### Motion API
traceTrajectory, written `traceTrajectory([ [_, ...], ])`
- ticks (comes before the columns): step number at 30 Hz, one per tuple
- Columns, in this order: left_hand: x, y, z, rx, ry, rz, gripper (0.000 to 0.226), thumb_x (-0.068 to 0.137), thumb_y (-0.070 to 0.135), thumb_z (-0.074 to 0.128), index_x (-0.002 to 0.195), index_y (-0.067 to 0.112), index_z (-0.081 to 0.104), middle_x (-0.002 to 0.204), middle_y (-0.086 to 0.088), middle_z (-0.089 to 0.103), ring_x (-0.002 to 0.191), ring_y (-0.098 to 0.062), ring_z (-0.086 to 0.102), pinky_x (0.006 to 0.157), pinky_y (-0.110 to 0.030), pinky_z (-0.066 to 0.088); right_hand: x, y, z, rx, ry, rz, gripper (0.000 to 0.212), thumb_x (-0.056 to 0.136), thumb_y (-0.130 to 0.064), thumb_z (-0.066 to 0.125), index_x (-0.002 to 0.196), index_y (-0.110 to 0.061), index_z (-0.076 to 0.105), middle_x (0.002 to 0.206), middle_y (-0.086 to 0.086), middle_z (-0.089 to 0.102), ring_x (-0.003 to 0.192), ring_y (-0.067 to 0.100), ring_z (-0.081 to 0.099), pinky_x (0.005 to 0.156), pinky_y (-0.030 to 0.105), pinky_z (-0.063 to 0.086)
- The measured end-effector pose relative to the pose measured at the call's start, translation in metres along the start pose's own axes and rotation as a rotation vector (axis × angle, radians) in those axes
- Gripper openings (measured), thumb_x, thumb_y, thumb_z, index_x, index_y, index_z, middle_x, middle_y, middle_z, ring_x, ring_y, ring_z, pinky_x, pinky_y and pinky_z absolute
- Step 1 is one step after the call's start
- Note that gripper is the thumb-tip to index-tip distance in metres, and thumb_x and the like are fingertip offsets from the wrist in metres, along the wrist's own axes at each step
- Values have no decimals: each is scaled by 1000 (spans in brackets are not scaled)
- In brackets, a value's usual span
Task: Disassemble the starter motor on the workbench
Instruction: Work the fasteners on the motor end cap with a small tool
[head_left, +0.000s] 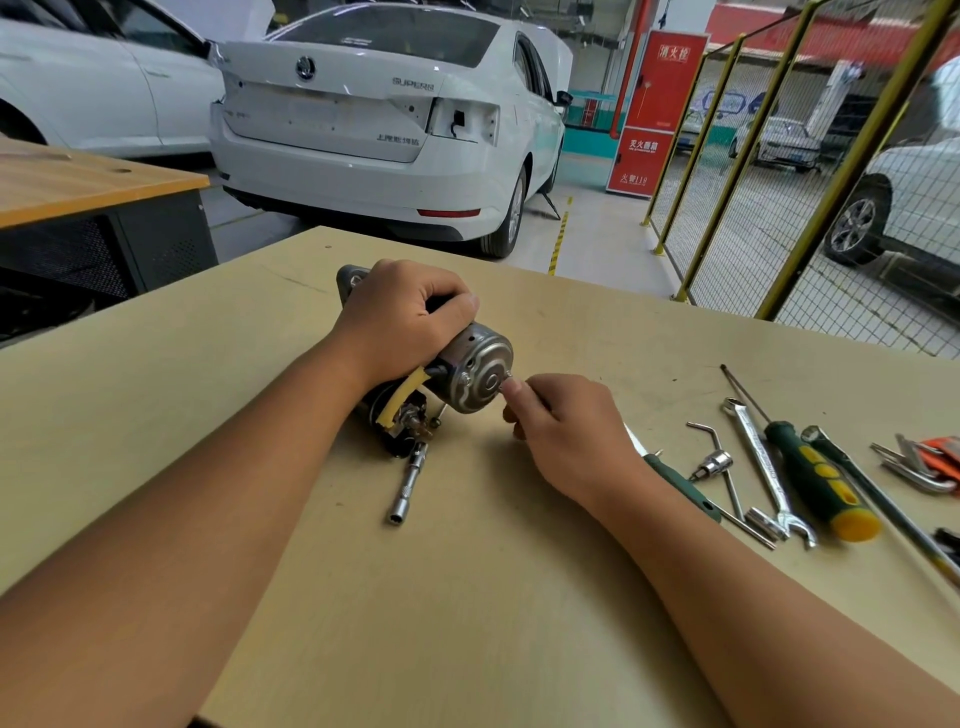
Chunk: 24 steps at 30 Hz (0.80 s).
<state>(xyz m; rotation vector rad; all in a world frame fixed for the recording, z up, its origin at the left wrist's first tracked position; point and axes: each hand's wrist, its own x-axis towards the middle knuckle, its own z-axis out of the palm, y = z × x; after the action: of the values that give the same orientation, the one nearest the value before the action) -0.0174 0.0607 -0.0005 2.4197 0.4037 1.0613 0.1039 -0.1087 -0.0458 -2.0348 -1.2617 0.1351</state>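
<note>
Starter motor (441, 358) lies on the bench (467, 597), gripped around its body by the left hand (400, 317). Right hand (561, 431) fingers (511, 387) pinch a small screw (506, 375) at the end cap (480, 376). Cap is not yet removed; disassembly appears at an early stage.

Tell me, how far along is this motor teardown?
Early. The starter motor looks whole, its end cap on. The left hand grips it while the right hand pinches a small screw at the cap. Everything else remains.
</note>
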Motion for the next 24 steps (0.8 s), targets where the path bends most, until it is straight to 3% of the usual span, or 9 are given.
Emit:
traceTrajectory([
  [5, 1, 1, 0, -7, -1, -7, 27, 92, 38, 57, 85, 23, 79, 74, 5, 73, 77, -16, 70, 74, -47, 59, 0, 1, 1, 31, 148, -14, 21, 82, -38, 79, 74, -31, 61, 74, -12, 64, 72, 2, 58, 60, 19, 39],
  [7, 0, 1, -1, -6, -3, -6, 28, 92, 38, 58, 85, 22, 80, 74, 5, 73, 77, -16, 70, 74, -47, 59, 0, 2, 0, 72, 159, 6, 23, 81, -46, 76, 71, -29, 64, 71, -11, 66, 70, 3, 60, 59, 21, 42],
  [9, 0, 0, -1, -4, -1, -6, 29, 92, 38, 58, 87, 20, 81, 75, 5, 74, 77, -18, 70, 75, -47, 59, 1, 2, -2, 88, 92, 26, 36, 93, -52, 61, 72, -24, 69, 71, -8, 69, 70, 6, 62, 67, 32, 51],
  [11, 0, 0, -1, -1, -1, -4, 31, 92, 38, 57, 88, 18, 81, 76, 3, 74, 78, -19, 70, 76, -47, 59, 2, 1, -1, 51, 29, 22, 41, 100, -47, 53, 74, -21, 70, 72, -6, 70, 72, 12, 65, 73, 36, 53],
  [14, 0, 0, -1, -4, -6, -3, 31, 93, 38, 57, 88, 18, 81, 75, 4, 74, 78, -18, 70, 76, -48, 59, 2, 2, 0, 27, 88, -5, 20, 92, -39, 69, 78, -26, 64, 76, -10, 66, 74, 5, 60, 66, 25, 47],
  [16, 0, 0, -1, -3, -4, -4, 31, 93, 39, 57, 88, 19, 81, 75, 4, 74, 78, -18, 70, 76, -48, 59, -1, 2, -1, 48, 120, -19, 20, 83, -36, 79, 82, -31, 60, 80, -14, 64, 76, 1, 58, 64, 19, 42],
  [19, 1, 0, 0, -2, -2, -4, 31, 93, 39, 57, 87, 19, 81, 75, 4, 74, 78, -20, 70, 75, -48, 59, -3, 0, -1, -5, 43, -31, 27, 89, -53, 67, 90, -27, 66, 81, -11, 66, 77, 3, 60, 68, 28, 51],
  [21, 1, 0, 0, -3, -2, -3, 30, 92, 39, 58, 85, 20, 80, 74, 4, 73, 77, -20, 69, 75, -47, 59, -2, -1, -1, -31, -16, -28, 37, 99, -52, 52, 87, -21, 69, 78, -5, 68, 76, 12, 62, 73, 39, 55],
  [24, 1, 0, -1, -2, 1, -6, 30, 92, 39, 57, 85, 21, 80, 74, 5, 73, 77, -19, 69, 75, -47, 59, 1, 0, 1, -46, 28, -24, 25, 97, -41, 62, 79, -24, 63, 74, -8, 63, 72, 9, 58, 64, 31, 46],
])
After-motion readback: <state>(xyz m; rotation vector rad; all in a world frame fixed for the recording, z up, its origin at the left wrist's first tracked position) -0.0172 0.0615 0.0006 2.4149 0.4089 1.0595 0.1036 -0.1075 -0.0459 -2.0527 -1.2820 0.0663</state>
